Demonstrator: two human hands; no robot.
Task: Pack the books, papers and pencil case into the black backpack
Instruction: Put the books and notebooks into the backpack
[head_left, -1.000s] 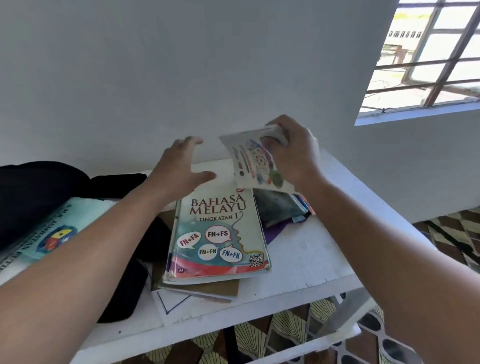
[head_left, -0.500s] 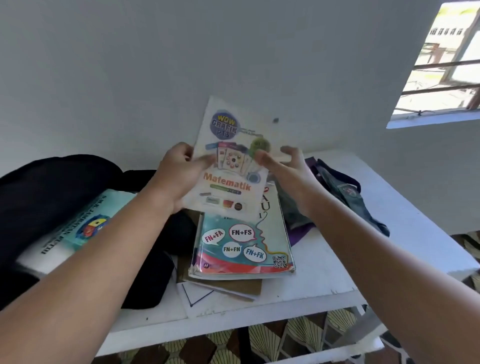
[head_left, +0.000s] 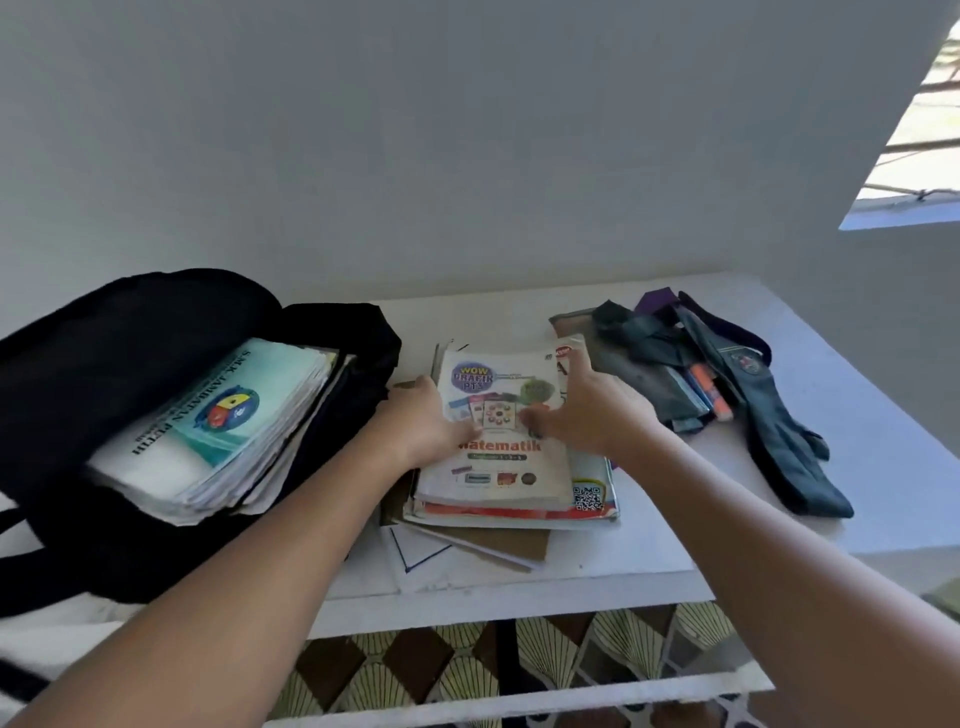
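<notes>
The black backpack (head_left: 130, 322) lies open at the left of the white table (head_left: 753, 540), with a teal-covered book (head_left: 218, 415) and other books inside. A white "Matematik" book (head_left: 509, 467) lies on top of a stack: a colourful book with a QR code (head_left: 592, 499), a brown notebook (head_left: 514, 540) and a sheet of paper (head_left: 415, 551). My left hand (head_left: 421, 421) grips the Matematik book's left edge, thumb on the cover. My right hand (head_left: 592, 410) holds its right edge, thumb on the cover. A see-through pencil case (head_left: 644, 384) lies to the right.
A dark green tie (head_left: 779, 431) and a purple strap (head_left: 660, 301) lie over the pencil case at the right of the table. A grey wall stands right behind the table. A window (head_left: 924, 130) is at the upper right. Patterned floor tiles (head_left: 467, 665) show below the table's front edge.
My right hand lifted the Matematik book, both hands held it up, and it now lies on the stack under both hands. The camera has turned left, showing more of the backpack.
</notes>
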